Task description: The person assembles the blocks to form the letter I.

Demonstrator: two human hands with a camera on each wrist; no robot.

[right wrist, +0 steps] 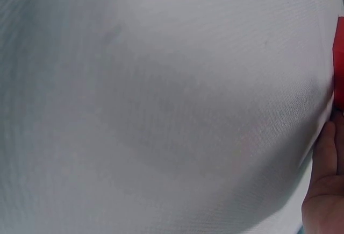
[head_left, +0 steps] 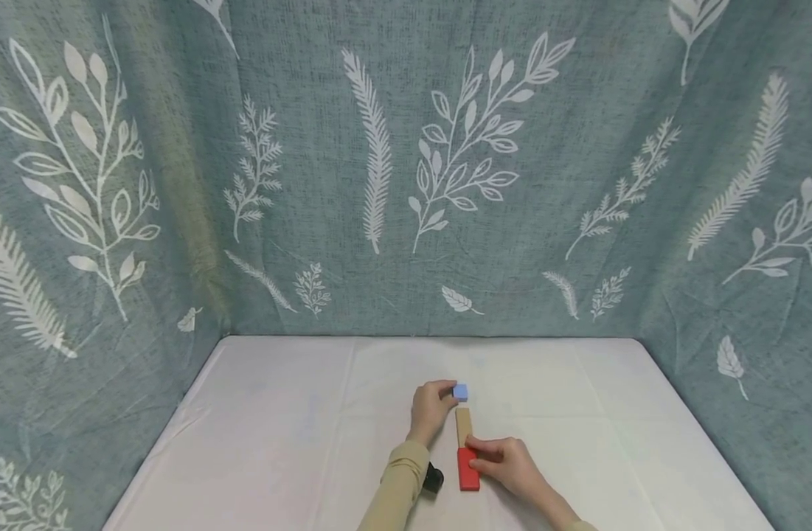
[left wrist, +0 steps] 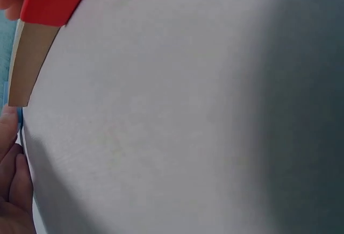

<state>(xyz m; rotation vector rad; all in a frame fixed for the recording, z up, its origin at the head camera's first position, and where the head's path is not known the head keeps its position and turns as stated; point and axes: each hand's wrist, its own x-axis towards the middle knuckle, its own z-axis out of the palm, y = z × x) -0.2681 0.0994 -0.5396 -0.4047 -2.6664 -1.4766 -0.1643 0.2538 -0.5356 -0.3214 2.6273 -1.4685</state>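
Observation:
My left hand (head_left: 430, 408) pinches a small blue block (head_left: 461, 392) between thumb and fingertips. Just nearer to me lies a plain wooden block (head_left: 463, 426), a narrow gap away from the blue one. A longer red block (head_left: 468, 470) follows in the same line, end to end with the wood. The thumb and index finger of my right hand (head_left: 512, 464) grip the red block from the right, close to where it meets the wood. In the left wrist view, the wooden block (left wrist: 31, 62) partly hides the blue one. Only part of the red block (right wrist: 339, 64) shows in the right wrist view.
A black object (head_left: 434, 479) sits beside my left forearm, partly hidden by the sleeve (head_left: 402, 479). All of this is on a white-covered table (head_left: 279, 428). A green curtain (head_left: 406, 280) with white leaf prints hangs along the table's back and sides.

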